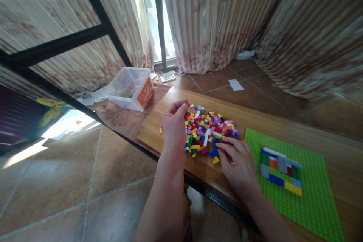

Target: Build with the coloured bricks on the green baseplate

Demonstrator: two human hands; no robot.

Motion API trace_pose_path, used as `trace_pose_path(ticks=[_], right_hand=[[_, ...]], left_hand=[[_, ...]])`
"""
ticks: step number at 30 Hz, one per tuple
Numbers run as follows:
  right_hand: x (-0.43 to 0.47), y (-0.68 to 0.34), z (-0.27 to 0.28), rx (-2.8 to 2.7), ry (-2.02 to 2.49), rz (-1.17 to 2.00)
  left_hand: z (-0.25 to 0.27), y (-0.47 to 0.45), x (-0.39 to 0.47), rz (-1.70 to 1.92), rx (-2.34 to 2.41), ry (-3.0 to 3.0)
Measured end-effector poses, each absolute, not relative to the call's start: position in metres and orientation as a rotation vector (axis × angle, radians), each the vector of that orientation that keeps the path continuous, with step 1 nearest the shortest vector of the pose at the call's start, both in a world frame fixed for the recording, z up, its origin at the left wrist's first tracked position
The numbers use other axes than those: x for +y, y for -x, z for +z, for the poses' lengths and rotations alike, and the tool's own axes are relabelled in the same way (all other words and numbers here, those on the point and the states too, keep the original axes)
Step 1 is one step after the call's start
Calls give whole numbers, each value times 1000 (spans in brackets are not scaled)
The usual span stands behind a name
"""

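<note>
My left hand [176, 116] is raised over the left side of a pile of small toy bricks [202, 130], thumb and fingertips pinched together. Whatever may be between those fingertips is too small or hidden to make out. At the pile's near right side is my right hand [238, 157], its fingers curved and apart, the tips next to a blue brick [216, 141]. Right of that hand lies a green studded baseplate [314, 174]. It carries a low rectangular build of multicoloured bricks [279, 172].
The bricks lie on a long wooden bench top [167, 102]. A clear plastic box [127, 100] with an orange label stands beyond its left end, holding some bricks. A black metal frame [104, 30] crosses the upper left. Striped curtains [215, 19] hang behind, and paper [236, 85] lies on the tiled floor.
</note>
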State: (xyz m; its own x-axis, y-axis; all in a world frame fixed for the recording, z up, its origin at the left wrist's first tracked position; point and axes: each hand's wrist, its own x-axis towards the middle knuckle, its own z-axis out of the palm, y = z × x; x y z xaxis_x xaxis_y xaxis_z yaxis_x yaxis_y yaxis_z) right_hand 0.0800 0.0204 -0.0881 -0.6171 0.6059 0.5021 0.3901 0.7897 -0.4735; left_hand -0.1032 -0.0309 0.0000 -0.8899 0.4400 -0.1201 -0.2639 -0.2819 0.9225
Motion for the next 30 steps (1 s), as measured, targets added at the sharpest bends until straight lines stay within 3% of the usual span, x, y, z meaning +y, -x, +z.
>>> trace_pose_path(ticks=[30], right_hand=[[8, -46, -78, -2505, 796, 349]], left_hand=[[-1, 96, -26, 2189, 1425, -223]])
